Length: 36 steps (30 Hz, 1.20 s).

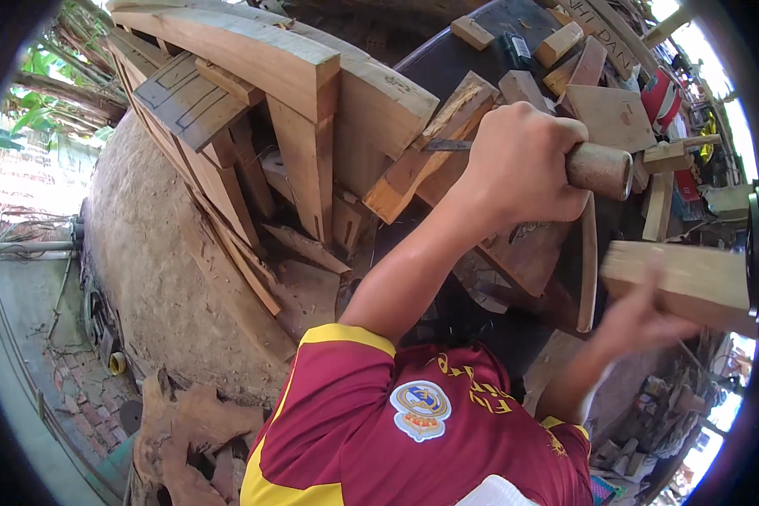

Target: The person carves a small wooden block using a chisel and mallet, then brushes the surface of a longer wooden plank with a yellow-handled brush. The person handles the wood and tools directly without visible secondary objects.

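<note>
My left hand [527, 160] is closed in a fist around the round wooden handle [603, 171] of a chisel. A narrow grey metal blade [447, 145] shows on the other side of the fist, over a rough, split piece of wood [447, 139]. On the right, my right hand [645, 320] holds a thick squared wooden block [679, 282] from beneath, a short way from the handle's end and apart from it. Motion blurs this hand, and some of its fingers are hidden behind the block.
Long planed beams [304, 67] lean at the upper left beside a large earthen mound [143, 219]. Offcuts and boards [611, 114] crowd the dark tabletop [443, 55]. A red-and-white object [662, 99] lies at the far right. Gnarled wood [198, 430] rests at the lower left.
</note>
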Each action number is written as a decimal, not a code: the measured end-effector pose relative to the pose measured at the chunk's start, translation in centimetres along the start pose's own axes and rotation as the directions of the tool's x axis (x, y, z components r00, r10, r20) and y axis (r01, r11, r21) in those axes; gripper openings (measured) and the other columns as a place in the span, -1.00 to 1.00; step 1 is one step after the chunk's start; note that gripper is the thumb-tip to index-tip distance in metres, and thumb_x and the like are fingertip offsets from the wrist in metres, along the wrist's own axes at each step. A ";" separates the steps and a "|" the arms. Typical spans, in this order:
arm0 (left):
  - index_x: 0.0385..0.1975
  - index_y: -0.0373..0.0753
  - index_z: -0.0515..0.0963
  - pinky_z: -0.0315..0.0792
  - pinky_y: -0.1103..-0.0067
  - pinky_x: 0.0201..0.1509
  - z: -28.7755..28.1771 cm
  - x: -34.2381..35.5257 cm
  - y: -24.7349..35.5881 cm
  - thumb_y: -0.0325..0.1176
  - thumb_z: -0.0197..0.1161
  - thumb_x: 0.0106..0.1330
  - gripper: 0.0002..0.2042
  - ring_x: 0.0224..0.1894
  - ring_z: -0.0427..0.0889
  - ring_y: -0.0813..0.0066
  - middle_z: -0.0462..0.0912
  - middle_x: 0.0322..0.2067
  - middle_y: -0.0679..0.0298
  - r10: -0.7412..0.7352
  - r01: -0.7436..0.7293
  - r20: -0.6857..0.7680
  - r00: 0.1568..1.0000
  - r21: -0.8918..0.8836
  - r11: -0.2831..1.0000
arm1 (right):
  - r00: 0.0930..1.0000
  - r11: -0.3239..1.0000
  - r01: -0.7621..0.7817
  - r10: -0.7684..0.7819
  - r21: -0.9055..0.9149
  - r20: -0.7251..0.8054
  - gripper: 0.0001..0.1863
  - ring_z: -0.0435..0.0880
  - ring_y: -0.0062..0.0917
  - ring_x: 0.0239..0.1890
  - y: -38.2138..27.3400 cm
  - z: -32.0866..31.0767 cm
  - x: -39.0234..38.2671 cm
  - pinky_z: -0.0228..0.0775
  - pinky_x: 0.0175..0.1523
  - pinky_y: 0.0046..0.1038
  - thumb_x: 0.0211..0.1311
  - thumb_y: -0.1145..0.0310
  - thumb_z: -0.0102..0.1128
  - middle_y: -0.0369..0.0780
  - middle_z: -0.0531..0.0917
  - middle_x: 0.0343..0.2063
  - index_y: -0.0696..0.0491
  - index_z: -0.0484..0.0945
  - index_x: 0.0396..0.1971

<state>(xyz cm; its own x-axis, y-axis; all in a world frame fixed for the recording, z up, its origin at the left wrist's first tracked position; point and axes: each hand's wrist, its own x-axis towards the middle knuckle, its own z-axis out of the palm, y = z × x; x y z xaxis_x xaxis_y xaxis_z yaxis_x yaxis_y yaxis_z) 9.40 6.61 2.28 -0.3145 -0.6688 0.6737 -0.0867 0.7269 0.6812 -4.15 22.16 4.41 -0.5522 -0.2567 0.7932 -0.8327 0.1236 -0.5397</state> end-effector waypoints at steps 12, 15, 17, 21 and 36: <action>-0.67 -0.14 0.55 0.47 0.34 -0.46 1.2 -0.6 0.0 -0.26 0.30 -0.32 -0.82 -0.54 0.62 0.12 0.57 -0.67 0.16 0.023 -0.046 0.177 0.984 0.124 0.991 | 0.871 0.932 0.324 -0.227 -0.163 0.435 -0.31 0.55 -0.30 -0.01 4.4 -2.3 -4.5 0.39 0.11 -0.34 -0.03 0.47 0.46 0.00 0.51 0.00 0.29 0.33 0.12; -0.65 -0.17 0.52 0.45 0.35 -0.44 1.8 -1.3 -0.3 -0.28 0.31 -0.33 -0.80 -0.53 0.59 0.09 0.54 -0.67 0.14 0.008 -0.044 0.234 0.972 0.153 0.987 | 0.920 0.985 0.150 -0.107 -0.085 0.376 -0.30 0.54 -0.29 0.01 3.3 -2.8 -4.4 0.34 0.15 -0.32 -0.03 0.48 0.45 -0.01 0.50 0.03 0.30 0.32 0.13; -0.63 -0.18 0.50 0.44 0.35 -0.43 2.0 -1.4 -0.2 -0.30 0.32 -0.33 -0.78 -0.52 0.58 0.07 0.52 -0.67 0.13 0.009 -0.049 0.250 0.968 0.153 0.987 | 0.963 0.987 0.006 0.037 -0.159 0.266 -0.28 0.52 -0.29 0.03 4.3 -4.1 -4.0 0.34 0.15 -0.31 -0.02 0.46 0.46 -0.01 0.49 0.02 0.30 0.30 0.14; -0.63 -0.18 0.50 0.44 0.35 -0.44 2.3 -1.5 0.0 -0.31 0.32 -0.33 -0.79 -0.52 0.57 0.08 0.51 -0.68 0.15 0.057 -0.089 0.219 0.974 0.138 0.987 | 0.999 0.993 -0.030 0.028 -0.110 -0.017 -0.19 0.44 -0.23 0.14 4.9 -3.7 -5.7 0.35 0.16 -0.14 0.04 0.32 0.45 0.01 0.46 0.04 0.24 0.17 0.22; -0.66 -0.19 0.45 0.39 0.41 -0.51 3.0 -3.1 0.4 -0.37 0.34 -0.29 -0.80 -0.60 0.54 0.16 0.47 -0.71 0.21 0.179 -0.274 0.412 0.894 0.185 0.944 | 0.889 0.950 -0.312 0.302 -0.027 0.344 -0.20 0.42 -0.30 0.16 6.2 -8.3 -8.1 0.24 0.22 -0.32 -0.01 0.48 0.40 0.00 0.43 0.11 0.30 0.19 0.24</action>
<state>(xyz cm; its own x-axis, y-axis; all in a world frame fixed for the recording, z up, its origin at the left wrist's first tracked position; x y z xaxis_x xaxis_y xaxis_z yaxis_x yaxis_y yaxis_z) 7.53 9.48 -0.40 -0.6856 -0.4033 0.6061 -0.1701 0.8982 0.4053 -5.20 32.93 -3.05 -0.7285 -0.5210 0.4448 -0.6194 0.2237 -0.7525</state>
